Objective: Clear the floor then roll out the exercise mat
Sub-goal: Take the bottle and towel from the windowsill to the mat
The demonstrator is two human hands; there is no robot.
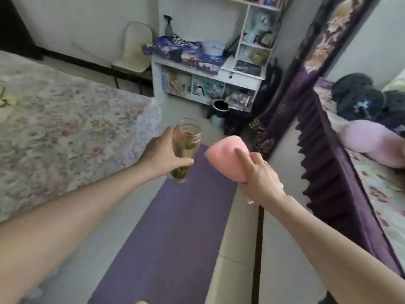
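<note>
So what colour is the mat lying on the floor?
Purple, plain with no pattern; the exercise mat shows best in the head view.

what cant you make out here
Head view only.
Blurred: greenish contents of the jar in the left hand.
Hidden: lower part of the pink bundle, behind the right hand.
Cut off: near end of the mat, by the bottom edge.
Too small: titles of the books, top edge.

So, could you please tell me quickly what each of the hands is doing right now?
Left hand: grips an open glass jar, held up above the purple mat.
Right hand: holds a folded pink cloth.
</note>
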